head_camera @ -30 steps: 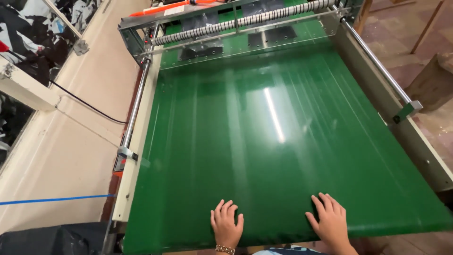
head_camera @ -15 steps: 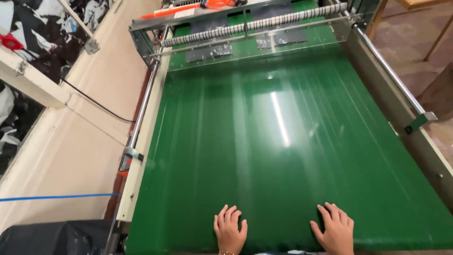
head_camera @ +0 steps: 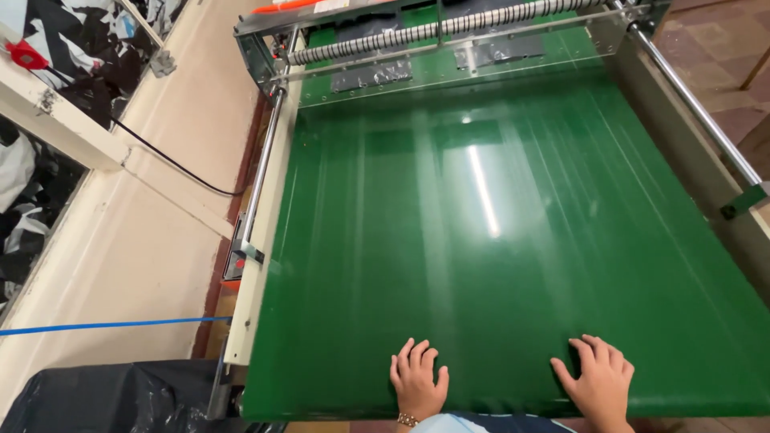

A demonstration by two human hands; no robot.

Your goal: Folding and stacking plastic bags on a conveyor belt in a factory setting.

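Black bag [head_camera: 104, 397]: seen at 8 o'clock, beside the machine. Green belt [head_camera: 497, 240]: spread across the centre. Left hand [head_camera: 417, 383]: laid flat at 6 o'clock, fingers spread. Right hand [head_camera: 597, 383]: laid flat at 5 o'clock, fingers spread.

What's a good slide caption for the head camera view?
Both hands, left hand and right hand, lie flat on the near edge of a green conveyor belt.

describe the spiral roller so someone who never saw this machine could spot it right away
Start at the wide green belt where the left hand and right hand lie flat at the near edge. Follow the belt to its far end, under the clear guard. The roller spans the machine there; unlike the smooth side rails, it carries a light spiral winding.
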